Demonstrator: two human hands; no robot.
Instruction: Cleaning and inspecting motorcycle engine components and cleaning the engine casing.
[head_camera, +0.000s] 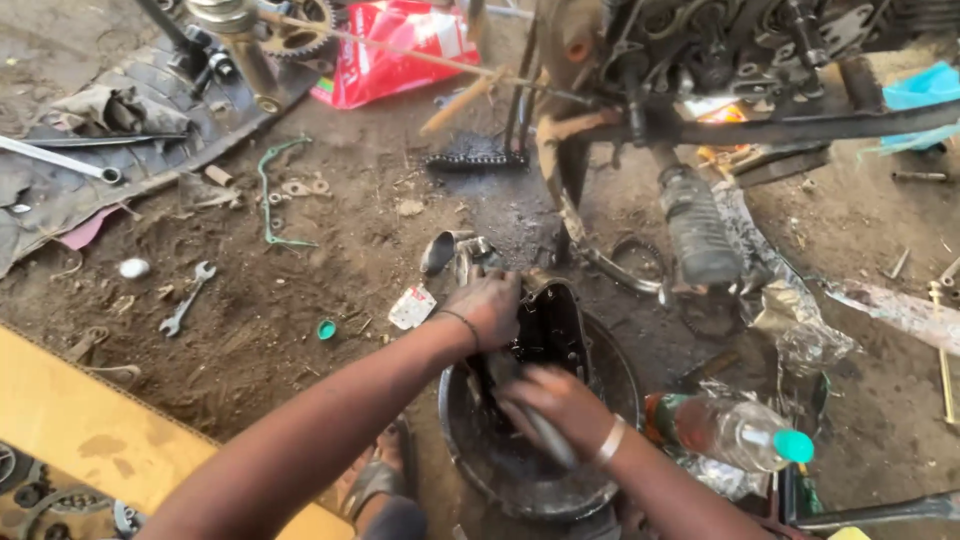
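Note:
A round black metal pan (600, 490) sits on the dirt ground just in front of me. A dark, oily engine cover (550, 325) stands tilted inside it. My left hand (487, 305) grips the cover's upper left edge and has a thin band on the wrist. Lower in the pan, my right hand (558, 402) is closed around a grey brush-like tool (548, 440) held against the cover's lower part. It wears a pale bracelet.
A motorcycle frame and engine (700, 60) stand behind the pan, with a footpeg (697, 228) hanging down. A plastic bottle with a green cap (735, 432) lies at right. A spanner (186, 300), a green gasket (268, 195) and a red bag (395, 45) lie to the left.

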